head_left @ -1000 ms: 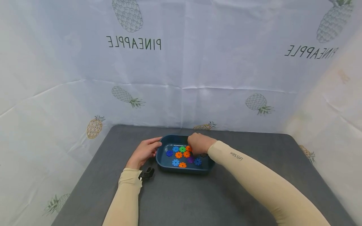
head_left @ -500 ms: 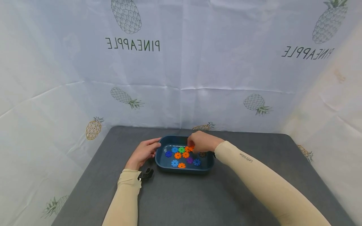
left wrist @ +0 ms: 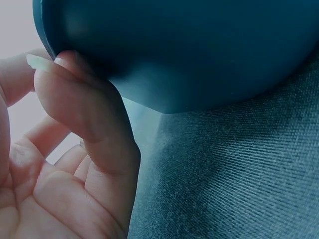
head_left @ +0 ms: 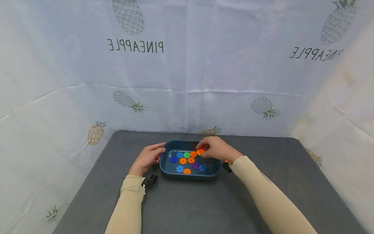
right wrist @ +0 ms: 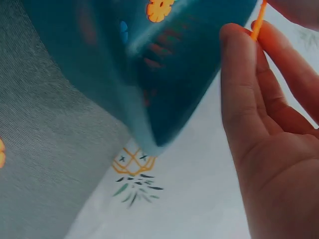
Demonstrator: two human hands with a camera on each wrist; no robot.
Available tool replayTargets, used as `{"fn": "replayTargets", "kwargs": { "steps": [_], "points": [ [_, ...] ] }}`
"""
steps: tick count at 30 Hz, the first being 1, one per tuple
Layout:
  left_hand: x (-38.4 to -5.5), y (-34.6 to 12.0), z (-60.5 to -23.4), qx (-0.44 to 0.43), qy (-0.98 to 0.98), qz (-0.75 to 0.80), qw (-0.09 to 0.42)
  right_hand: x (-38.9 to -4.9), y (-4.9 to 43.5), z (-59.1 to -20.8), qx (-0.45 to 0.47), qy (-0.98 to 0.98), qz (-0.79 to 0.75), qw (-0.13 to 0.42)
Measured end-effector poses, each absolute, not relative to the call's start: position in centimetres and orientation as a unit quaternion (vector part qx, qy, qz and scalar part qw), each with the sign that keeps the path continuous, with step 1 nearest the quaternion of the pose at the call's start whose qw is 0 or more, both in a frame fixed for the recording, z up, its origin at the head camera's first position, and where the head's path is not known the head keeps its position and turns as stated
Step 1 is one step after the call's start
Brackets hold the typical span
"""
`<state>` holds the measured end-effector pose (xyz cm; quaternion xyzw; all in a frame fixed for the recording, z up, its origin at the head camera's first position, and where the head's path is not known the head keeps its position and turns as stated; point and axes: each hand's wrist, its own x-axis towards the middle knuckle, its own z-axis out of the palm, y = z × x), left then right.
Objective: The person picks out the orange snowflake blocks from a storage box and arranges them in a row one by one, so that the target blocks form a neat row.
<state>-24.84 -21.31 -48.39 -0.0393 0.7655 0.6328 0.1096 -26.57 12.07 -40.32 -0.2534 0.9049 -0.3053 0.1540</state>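
A dark blue tray (head_left: 190,176) stands on the grey table, holding several notched plastic snowflake discs in blue, orange, green, purple and brown. At its left end my left hand (head_left: 147,158) holds the rim; in the left wrist view the fingertips (left wrist: 55,92) press at the tray's corner (left wrist: 199,59). Over the tray's right part, my right hand (head_left: 216,149) pinches an orange snowflake disc (head_left: 200,151) between thumb and fingers. The right wrist view shows that disc (right wrist: 258,22) edge-on, raised at the rim. A green disc (head_left: 186,155) lies near an orange one (head_left: 193,154).
Another orange piece (head_left: 227,161) lies on the table right of the tray, partly hidden by my right wrist. White pineapple-print cloth (head_left: 187,107) hangs behind the table and along both sides. Black straps (head_left: 149,180) circle my wrists.
My right hand has risen and drawn back to the right, bringing up an orange snowflake disc from among the others. The brown disc shows more now. My left hand stays at the rim.
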Motion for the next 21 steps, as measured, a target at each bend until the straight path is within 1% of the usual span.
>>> {"fn": "replayTargets", "kwargs": {
  "steps": [7,15,21],
  "points": [
    [-24.8,-21.2,-48.3,-0.044,0.764,0.634,0.111,-25.5,14.0,-41.4,-0.206,0.891,-0.382,0.13],
    [-24.7,-21.2,-48.3,-0.038,0.76,0.638,0.117,-24.3,16.9,-42.4,-0.18,0.89,-0.409,0.089],
    [-24.7,-21.2,-48.2,-0.036,0.761,0.636,0.122,-23.6,19.5,-43.4,-0.148,0.893,-0.419,0.072]
  ]
}}
